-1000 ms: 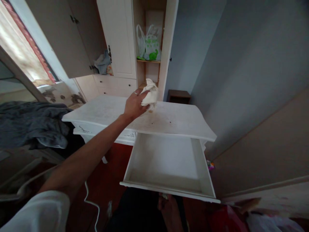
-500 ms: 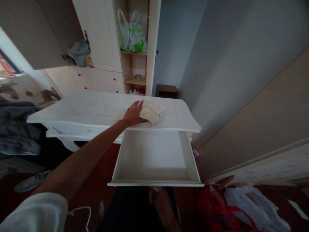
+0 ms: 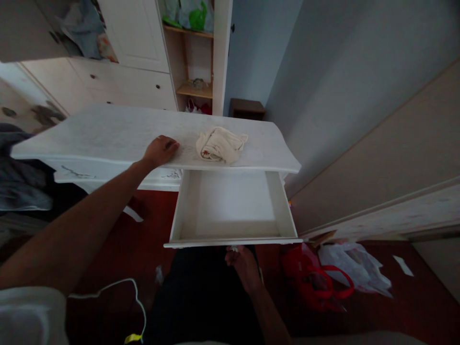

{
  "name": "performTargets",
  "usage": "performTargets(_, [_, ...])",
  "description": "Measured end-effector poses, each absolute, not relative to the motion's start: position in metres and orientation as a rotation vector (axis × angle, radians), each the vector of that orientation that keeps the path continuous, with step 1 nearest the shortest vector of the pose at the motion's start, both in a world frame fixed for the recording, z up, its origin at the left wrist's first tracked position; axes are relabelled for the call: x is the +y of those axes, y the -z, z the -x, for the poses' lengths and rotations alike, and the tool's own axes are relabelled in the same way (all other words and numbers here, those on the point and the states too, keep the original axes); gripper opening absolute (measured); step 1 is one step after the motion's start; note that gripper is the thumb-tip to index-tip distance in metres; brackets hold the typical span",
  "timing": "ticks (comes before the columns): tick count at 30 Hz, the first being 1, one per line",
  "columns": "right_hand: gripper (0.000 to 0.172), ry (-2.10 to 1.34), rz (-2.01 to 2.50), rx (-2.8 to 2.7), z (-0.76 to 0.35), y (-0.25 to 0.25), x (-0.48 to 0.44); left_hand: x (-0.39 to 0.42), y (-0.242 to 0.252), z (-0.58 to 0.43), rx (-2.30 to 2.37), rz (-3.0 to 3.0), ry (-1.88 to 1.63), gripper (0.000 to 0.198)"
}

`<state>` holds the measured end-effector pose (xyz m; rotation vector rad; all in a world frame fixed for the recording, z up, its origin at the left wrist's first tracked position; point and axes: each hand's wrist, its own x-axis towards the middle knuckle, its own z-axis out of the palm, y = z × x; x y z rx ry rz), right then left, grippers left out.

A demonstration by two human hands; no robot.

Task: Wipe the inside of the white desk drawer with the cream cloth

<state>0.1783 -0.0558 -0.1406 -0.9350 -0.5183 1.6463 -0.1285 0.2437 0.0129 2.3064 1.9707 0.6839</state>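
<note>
My left hand point(image 3: 161, 150) rests on the white tabletop point(image 3: 125, 127), its fingers loosely bent with nothing held. To its right, apart from it, lies a crumpled cream cloth point(image 3: 222, 144) with a small reddish mark. Below the tabletop edge, a white drawer point(image 3: 230, 242) is pulled out toward me, and its inside is bare. At the middle of the drawer front, low and close to my lap, my right hand point(image 3: 244, 268) has its fingers closed around a small pale knob point(image 3: 234, 248). The drawer's front lip partly hides the knob.
A wardrobe point(image 3: 143, 48) with shelves stands behind the table. On the right are a wall and a panel point(image 3: 359, 148). A red bag point(image 3: 305, 278), a white plastic bag point(image 3: 354, 263) and a white cable point(image 3: 134, 287) lie on the floor. Dark clothes point(image 3: 25, 187) are piled at left.
My left hand has let go of the cream cloth and moved left on the tabletop. The view has tilted downward. My right hand stays at the drawer knob.
</note>
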Motion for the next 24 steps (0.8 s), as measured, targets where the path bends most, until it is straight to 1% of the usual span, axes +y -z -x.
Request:
performTargets(2, [0.040,-1.624,0.943,-0.528,-0.179,0.136,-0.055,0.244,-0.014,0.124,1.997,-2.368,-0.642,0.046])
performTargets(6, [0.045,-1.628,0.942,-0.593,-0.182,0.122,-0.049,0.240,-0.014,0.119,2.047,-2.408,-0.599,0.049])
performTargets(10, [0.049,-1.604,0.955,-0.609,-0.184,0.112,-0.030,0.236,-0.013,0.119,2.060,-2.381,-0.627,0.050])
performTargets(15, [0.045,-1.544,0.963,-0.557,-0.185,0.112,0.011,0.235,-0.012,0.117,2.075,-2.322,-0.645,0.047])
performTargets(19, [0.044,-1.589,0.969,-0.561,-0.183,0.115,0.050,0.235,-0.013,0.116,2.111,-2.288,-0.632,0.044])
performTargets(24, [0.037,-1.611,0.984,-0.524,-0.175,0.112,0.103,0.234,-0.012,0.116,2.127,-2.302,-0.630,0.041])
